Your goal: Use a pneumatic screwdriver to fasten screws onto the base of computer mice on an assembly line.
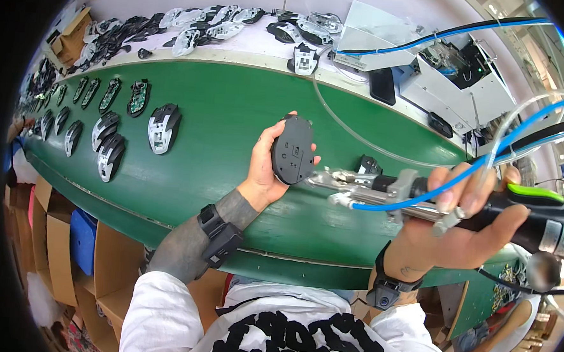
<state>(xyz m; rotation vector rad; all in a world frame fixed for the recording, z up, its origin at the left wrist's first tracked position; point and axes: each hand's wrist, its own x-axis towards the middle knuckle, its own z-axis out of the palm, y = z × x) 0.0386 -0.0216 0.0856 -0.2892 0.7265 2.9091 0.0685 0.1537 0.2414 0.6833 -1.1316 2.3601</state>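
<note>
Our left hand point(262, 167) grips a dark mouse point(294, 150); our right hand point(462, 239) wraps a screwdriver point(548, 214). We reckon a loose grip could let the mouse twist, tip point(316, 177) skidding.

The left fingers point(316, 159) hold a dark computer mouse point(293, 151), underside up; the right fingers point(476, 198) wrap a black power screwdriver point(538, 218) pointing toward it. Left of both, mouse shells point(164, 129) and circuit boards point(138, 97) rest on the green desk point(225, 100).
</note>
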